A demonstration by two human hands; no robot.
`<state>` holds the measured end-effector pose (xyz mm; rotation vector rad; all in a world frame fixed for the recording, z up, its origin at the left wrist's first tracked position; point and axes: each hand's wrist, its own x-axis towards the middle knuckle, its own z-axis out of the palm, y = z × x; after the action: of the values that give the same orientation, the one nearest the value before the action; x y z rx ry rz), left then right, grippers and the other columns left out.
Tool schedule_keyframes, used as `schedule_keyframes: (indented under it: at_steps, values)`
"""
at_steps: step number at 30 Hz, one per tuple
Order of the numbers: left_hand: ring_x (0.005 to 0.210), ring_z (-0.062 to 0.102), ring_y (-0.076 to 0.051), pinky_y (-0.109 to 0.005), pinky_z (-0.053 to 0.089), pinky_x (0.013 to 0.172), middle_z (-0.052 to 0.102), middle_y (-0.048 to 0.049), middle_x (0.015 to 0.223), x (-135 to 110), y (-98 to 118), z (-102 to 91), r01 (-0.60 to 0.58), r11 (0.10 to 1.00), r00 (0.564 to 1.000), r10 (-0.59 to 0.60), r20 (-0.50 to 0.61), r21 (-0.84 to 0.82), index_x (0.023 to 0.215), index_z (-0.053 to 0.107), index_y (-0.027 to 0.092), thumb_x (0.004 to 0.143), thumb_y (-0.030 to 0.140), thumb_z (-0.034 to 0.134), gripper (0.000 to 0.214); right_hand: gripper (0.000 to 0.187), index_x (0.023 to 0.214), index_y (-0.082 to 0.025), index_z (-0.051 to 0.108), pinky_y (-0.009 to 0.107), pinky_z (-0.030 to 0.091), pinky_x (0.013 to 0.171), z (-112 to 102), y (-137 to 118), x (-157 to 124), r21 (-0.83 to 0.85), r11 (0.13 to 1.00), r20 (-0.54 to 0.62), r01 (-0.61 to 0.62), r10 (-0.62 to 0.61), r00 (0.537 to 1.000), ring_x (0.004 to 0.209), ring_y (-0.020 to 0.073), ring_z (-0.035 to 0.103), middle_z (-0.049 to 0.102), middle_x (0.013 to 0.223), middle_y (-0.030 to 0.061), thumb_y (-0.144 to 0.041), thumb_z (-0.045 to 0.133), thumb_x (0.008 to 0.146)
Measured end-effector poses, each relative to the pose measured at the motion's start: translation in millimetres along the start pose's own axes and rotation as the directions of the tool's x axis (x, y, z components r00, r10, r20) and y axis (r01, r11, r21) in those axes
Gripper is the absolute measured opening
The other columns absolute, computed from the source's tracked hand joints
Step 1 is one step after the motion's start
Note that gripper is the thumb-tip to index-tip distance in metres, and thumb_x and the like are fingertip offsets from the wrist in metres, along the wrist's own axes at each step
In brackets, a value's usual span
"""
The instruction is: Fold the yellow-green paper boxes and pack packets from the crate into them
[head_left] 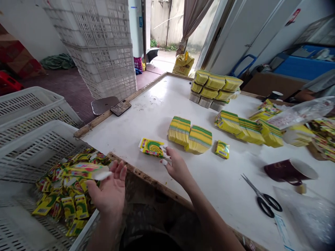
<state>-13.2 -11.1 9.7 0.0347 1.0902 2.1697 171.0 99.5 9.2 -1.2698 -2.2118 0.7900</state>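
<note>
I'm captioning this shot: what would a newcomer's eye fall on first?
Likely the heap of yellow packets in the white crate at lower left, with the open left hand and a blurred packet beside it. Next comes the right hand at a yellow-green carton on the white table, left of two bundles. Behind, a tall stack of crates rises at upper left.
</note>
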Motion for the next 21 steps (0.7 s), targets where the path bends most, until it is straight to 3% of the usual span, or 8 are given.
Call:
schedule_keyframes:
  at_steps: [3, 8, 10, 13, 16, 19, 21]
  values:
    - [0.100, 0.067, -0.023, -0.036, 0.059, 0.083, 0.065, -0.0142, 0.109, 0.9, 0.3, -0.8, 0.143, 0.987, 0.989, -0.145, -0.027, -0.067, 0.103, 0.056, 0.015, 0.081, 0.069, 0.046, 0.059, 0.051, 0.129, -0.012, 0.045, 0.046, 0.046, 0.094, 5.0, 2.3, 19.5, -0.068, 0.998, -0.003, -0.018, 0.017, 1.000, 0.108, 0.0303, 0.057, 0.060, 0.116, 0.0183, -0.010, 0.058, 0.080]
    - [0.079, 0.067, -0.016, -0.026, 0.058, 0.066, 0.066, -0.0092, 0.101, -2.7, -7.9, 3.2, 0.212, 0.977, 0.974, -0.212, 0.078, 0.006, 0.105, 0.061, 0.016, 0.072, 0.063, 0.066, 0.058, 0.053, 0.121, -0.016, 0.050, 0.046, 0.044, 0.094, 17.1, 4.8, 27.7, -0.094, 0.995, -0.003, -0.019, 0.018, 1.000, 0.106, 0.0295, 0.054, 0.058, 0.111, 0.0152, 0.003, 0.051, 0.071]
    - [0.077, 0.066, -0.015, -0.025, 0.057, 0.066, 0.067, -0.0071, 0.097, -5.8, -13.0, 6.5, 0.237, 0.970, 0.966, -0.241, 0.098, 0.050, 0.104, 0.063, 0.017, 0.067, 0.063, 0.071, 0.059, 0.058, 0.122, -0.017, 0.044, 0.044, 0.045, 0.092, 16.1, 4.6, 25.0, -0.054, 0.998, -0.021, -0.025, 0.024, 0.999, 0.103, 0.0270, 0.053, 0.057, 0.110, 0.0127, 0.004, 0.050, 0.069]
    - [0.094, 0.064, -0.019, -0.029, 0.055, 0.078, 0.067, -0.0065, 0.104, -13.5, -21.2, 13.1, 0.248, 0.965, 0.956, -0.257, 0.143, 0.081, 0.104, 0.065, 0.020, 0.064, 0.063, 0.074, 0.059, 0.064, 0.126, -0.018, 0.034, 0.034, 0.049, 0.080, 11.4, -4.3, 12.5, 0.043, 0.999, -0.021, -0.007, 0.008, 1.000, 0.086, 0.0199, 0.056, 0.055, 0.097, 0.0052, 0.002, 0.052, 0.069]
    - [0.107, 0.060, -0.023, -0.033, 0.053, 0.086, 0.065, -0.0046, 0.113, -22.7, -26.0, 23.1, 0.207, 0.977, 0.951, -0.213, 0.225, 0.051, 0.106, 0.065, 0.026, 0.059, 0.063, 0.077, 0.061, 0.066, 0.128, -0.024, 0.030, 0.024, 0.047, 0.062, 11.0, -25.9, -11.5, 0.226, 0.973, 0.060, 0.035, -0.049, 0.997, 0.068, 0.0127, 0.053, 0.051, 0.088, -0.0021, -0.005, 0.058, 0.070]
    - [0.092, 0.063, -0.022, -0.032, 0.055, 0.077, 0.066, -0.0041, 0.099, -28.1, -25.0, 35.0, 0.232, 0.973, 0.941, -0.223, 0.256, -0.007, 0.100, 0.066, 0.023, 0.057, 0.066, 0.076, 0.061, 0.062, 0.126, -0.026, 0.035, 0.022, 0.043, 0.058, 18.0, -50.3, -37.8, 0.637, 0.768, 0.201, -0.063, -0.087, 0.976, 0.068, 0.0108, 0.051, 0.050, 0.089, -0.0026, -0.009, 0.060, 0.071]
    - [0.077, 0.061, -0.017, -0.027, 0.054, 0.068, 0.061, -0.0011, 0.081, -28.5, -22.8, 41.0, 0.223, 0.972, 0.947, -0.198, 0.253, -0.073, 0.088, 0.065, 0.019, 0.060, 0.068, 0.072, 0.057, 0.058, 0.122, -0.025, 0.041, 0.024, 0.043, 0.065, 24.5, -61.4, -49.5, 0.772, 0.622, 0.236, -0.133, -0.086, 0.968, 0.075, 0.0122, 0.051, 0.051, 0.091, -0.0020, -0.013, 0.066, 0.071]
